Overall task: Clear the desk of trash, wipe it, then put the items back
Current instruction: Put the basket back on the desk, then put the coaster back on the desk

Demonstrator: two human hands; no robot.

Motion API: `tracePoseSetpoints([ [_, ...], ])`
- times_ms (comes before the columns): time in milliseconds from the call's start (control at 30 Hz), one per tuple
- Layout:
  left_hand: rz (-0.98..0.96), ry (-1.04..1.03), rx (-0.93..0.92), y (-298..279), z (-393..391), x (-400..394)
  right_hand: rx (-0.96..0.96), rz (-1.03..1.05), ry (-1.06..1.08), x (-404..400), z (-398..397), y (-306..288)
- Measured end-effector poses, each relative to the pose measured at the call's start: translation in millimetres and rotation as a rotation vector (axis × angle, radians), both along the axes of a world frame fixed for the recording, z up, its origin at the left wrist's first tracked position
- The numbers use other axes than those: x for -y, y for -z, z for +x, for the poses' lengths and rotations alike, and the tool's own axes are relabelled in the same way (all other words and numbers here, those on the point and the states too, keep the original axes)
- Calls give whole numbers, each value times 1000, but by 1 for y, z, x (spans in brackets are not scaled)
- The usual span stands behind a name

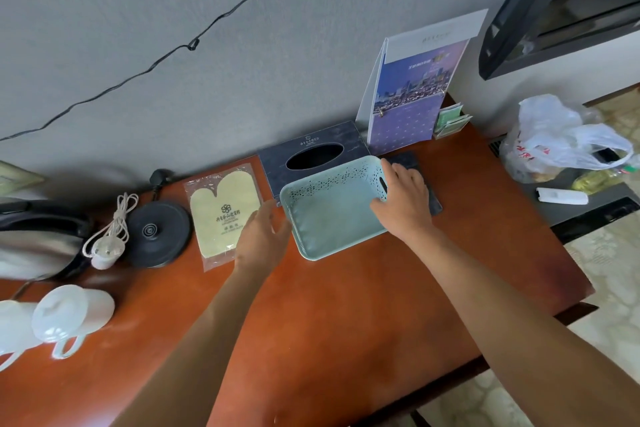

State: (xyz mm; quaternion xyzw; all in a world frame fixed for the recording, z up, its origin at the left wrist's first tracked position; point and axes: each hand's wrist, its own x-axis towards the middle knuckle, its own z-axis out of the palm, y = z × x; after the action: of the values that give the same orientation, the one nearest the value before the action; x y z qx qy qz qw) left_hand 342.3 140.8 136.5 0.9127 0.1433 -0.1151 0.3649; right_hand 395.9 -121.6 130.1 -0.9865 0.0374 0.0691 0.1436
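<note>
Now | we seat the pale-green perforated basket [332,208] squarely before the tissue box [311,152] | right hand [403,199] grips its rim, left hand [261,236] open beside it

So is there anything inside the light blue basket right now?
No, the light blue basket shows only its bare bottom, with the right hand gripping its rim.
</note>
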Motion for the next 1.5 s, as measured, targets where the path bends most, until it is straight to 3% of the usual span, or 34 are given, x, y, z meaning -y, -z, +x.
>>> tracePoseSetpoints([
  [167, 236, 177, 113, -14, -21, -11, 82, -97, -168, -32, -25, -21],
  [333, 388, 214, 226, -36, -64, -28, 125, -69, -244, -75, -69, -47],
  [800, 558, 215, 315, -93, -248, -119, 346, -18, -402, -201, -252, -99],
  [1167, 640, -53, 321, -128, -405, -233, 369, 30, -667, -341, -377, -125],
  [1500, 673, -564, 177, -147, -605, -326, 380, 239, -1016, -491, -536, -157],
])
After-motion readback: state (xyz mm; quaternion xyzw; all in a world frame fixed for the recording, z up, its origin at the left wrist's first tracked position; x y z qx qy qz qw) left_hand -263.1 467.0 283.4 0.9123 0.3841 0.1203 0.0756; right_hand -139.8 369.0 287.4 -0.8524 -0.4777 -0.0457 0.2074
